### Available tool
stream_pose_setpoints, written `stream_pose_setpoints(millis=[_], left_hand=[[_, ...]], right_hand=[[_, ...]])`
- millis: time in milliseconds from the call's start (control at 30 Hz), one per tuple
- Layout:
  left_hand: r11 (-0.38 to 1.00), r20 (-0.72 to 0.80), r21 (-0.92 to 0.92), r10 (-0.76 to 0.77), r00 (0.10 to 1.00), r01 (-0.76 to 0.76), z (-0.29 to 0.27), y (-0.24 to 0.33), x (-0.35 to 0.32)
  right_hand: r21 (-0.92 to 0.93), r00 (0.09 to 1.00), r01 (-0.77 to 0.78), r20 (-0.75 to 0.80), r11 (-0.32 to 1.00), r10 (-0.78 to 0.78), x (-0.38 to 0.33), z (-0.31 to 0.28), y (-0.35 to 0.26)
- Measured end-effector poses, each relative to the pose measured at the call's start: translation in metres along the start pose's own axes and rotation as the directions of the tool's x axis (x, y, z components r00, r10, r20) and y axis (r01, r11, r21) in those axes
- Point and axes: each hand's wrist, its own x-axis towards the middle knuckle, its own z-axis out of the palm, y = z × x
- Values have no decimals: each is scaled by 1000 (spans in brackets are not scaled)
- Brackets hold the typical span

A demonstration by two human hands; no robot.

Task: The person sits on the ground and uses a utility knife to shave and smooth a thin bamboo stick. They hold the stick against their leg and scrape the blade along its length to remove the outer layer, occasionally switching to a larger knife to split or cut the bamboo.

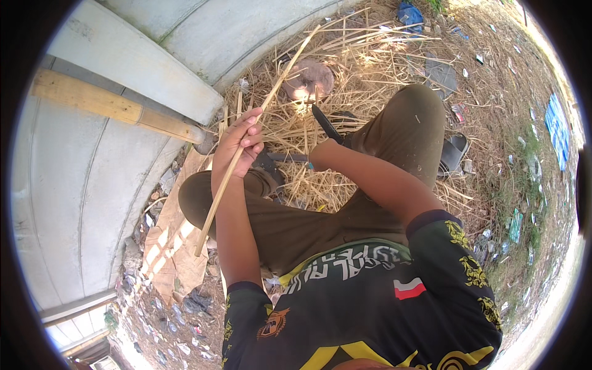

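My left hand [240, 143] is closed around a long, thin bamboo strip [275, 86]. The strip slants from beside my left forearm up to the far side, its upper end in the air above the shavings. My right hand [322, 154] is low between my knees, seen from the back with its fingers mostly hidden. From it a narrow grey blade [288, 158], apparently of a knife, points left toward my left wrist. Just beyond my right hand lies a long dark, flat object [325, 123] whose kind I cannot make out.
Bamboo shavings and split strips [357, 55] cover the ground ahead, around a round reddish-brown block [309, 79]. A bamboo pole [92, 98] and a pale concrete wall [111, 172] stand at left. Flattened cardboard [179, 262] lies by my left knee; a dark sandal [453, 153] lies right.
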Motion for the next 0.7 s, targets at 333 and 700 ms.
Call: stream_pose_setpoints(millis=[333,700], left_hand=[[986,-67,-159,-66,996,54,-11,-1,-15],[985,-2,-164,-56,998,55,4,1,-21]], right_hand=[[108,843,-536,11,837,538,70,80,36],[190,813,-575,29,796,581,98,96,60]])
